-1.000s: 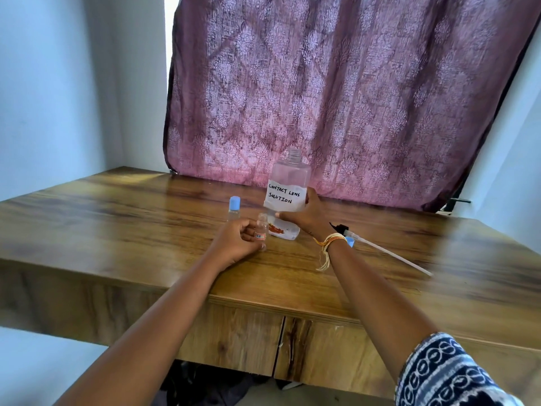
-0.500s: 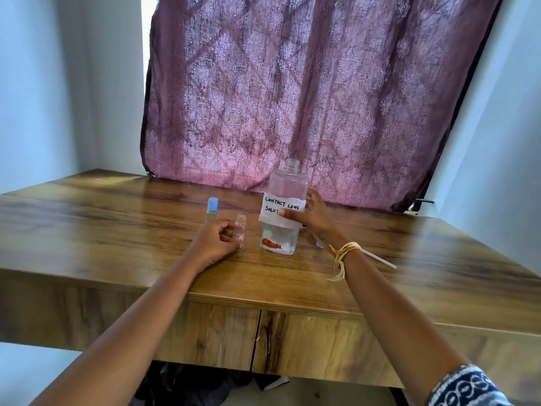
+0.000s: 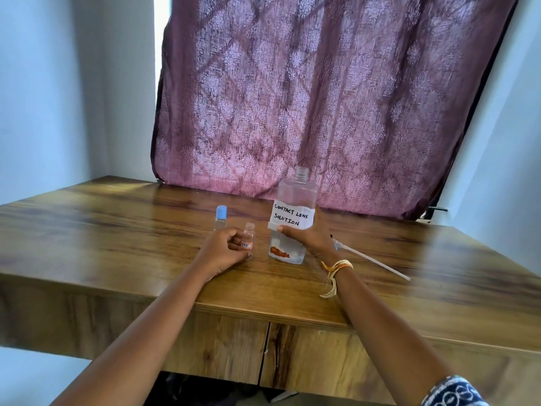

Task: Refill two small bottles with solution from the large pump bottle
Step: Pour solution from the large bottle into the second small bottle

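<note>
The large clear bottle (image 3: pixel 295 200), labelled "contact lens solution", stands upright on the wooden table (image 3: pixel 117 253) with its neck uncapped. My right hand (image 3: pixel 307 240) grips its lower half from the right. My left hand (image 3: pixel 224 249) holds a small open clear bottle (image 3: pixel 248 236) upright on the table, just left of the large one. A second small bottle with a blue cap (image 3: pixel 221 218) stands behind my left hand. The pump head with its long white tube (image 3: pixel 371 260) lies on the table behind my right wrist.
A purple patterned curtain (image 3: pixel 322 98) hangs behind the table's far edge. Pale walls stand to the left and right. The table's front edge (image 3: pixel 263 315) runs under my forearms.
The view has shifted slightly. The large bottle, tilted and lifted a second ago, now stands upright on the table. Both hands keep their holds.
</note>
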Action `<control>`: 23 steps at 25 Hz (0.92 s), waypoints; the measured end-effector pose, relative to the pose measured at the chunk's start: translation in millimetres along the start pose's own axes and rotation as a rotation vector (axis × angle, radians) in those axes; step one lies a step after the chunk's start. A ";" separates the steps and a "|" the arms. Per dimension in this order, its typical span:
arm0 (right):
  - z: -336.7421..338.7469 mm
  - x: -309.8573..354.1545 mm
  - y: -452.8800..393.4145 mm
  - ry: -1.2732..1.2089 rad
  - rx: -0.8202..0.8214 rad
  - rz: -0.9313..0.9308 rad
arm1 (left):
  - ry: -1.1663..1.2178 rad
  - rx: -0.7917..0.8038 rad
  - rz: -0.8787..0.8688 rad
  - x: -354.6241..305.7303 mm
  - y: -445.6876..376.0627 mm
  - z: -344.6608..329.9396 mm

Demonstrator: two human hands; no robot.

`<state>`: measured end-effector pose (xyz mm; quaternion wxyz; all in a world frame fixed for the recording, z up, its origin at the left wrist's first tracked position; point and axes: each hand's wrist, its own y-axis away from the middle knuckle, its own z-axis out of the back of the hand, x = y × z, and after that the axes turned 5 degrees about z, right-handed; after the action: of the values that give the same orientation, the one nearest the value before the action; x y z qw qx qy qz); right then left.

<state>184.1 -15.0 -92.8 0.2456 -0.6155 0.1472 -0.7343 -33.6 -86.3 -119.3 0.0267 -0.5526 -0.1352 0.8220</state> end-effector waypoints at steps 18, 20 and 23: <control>33.6 35.8 9.4 0.622 0.129 0.333 | 0.084 -0.026 -0.021 -10.9 9.9 1.5; 35.0 32.0 7.7 0.754 0.175 0.364 | 0.123 -0.014 -0.027 -12.7 10.9 1.8; 37.0 27.1 4.7 0.905 0.226 0.353 | 0.153 -0.022 -0.030 -11.6 9.8 2.7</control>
<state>217.7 -30.4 -65.4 0.3428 -0.1703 0.2603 -0.8864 -30.6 -98.5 -110.3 0.0430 -0.6120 -0.1501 0.7753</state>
